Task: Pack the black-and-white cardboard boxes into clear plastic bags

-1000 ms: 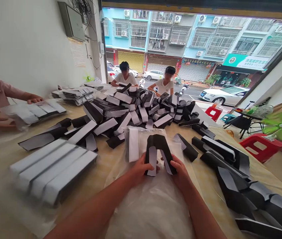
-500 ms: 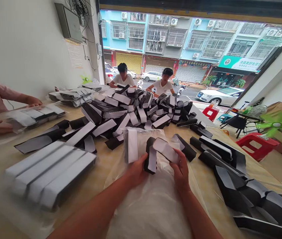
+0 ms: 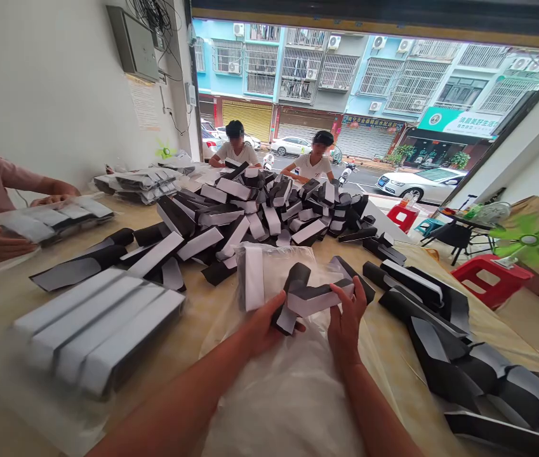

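The bent black-and-white strip [image 3: 310,298], a V-shaped piece of black material faced with white, is located on the near side of the large heap of matching black-and-white strips [image 3: 250,209], above a clear polythene bag [image 3: 279,406]. Compared with the preceding view, the strip has been rotated: its white-faced limb now lies crosswise and its black apex points up and to the left, toward the heap. The left-hand grip [image 3: 269,327] is closed on the strip's lower limb. The right-hand grip [image 3: 345,324] is open, with its spread fingers [image 3: 348,298] at the strip's right end. A white rectangular card [image 3: 254,278] lies in the upper part of the bag, nearer the heap than the strip. The heap rests on a cream-covered desk [image 3: 216,298]. Near-left of the heap lies a row of four white-faced bars wrapped in clear film [image 3: 98,330]; near-right of it lie further loose black strips [image 3: 454,355]. Left of the heap, a co-worker's hand [image 3: 54,200] rests on a film-wrapped pack [image 3: 50,219]. Beyond the heap sit a first seated co-worker [image 3: 235,146] and a second seated co-worker [image 3: 314,152].
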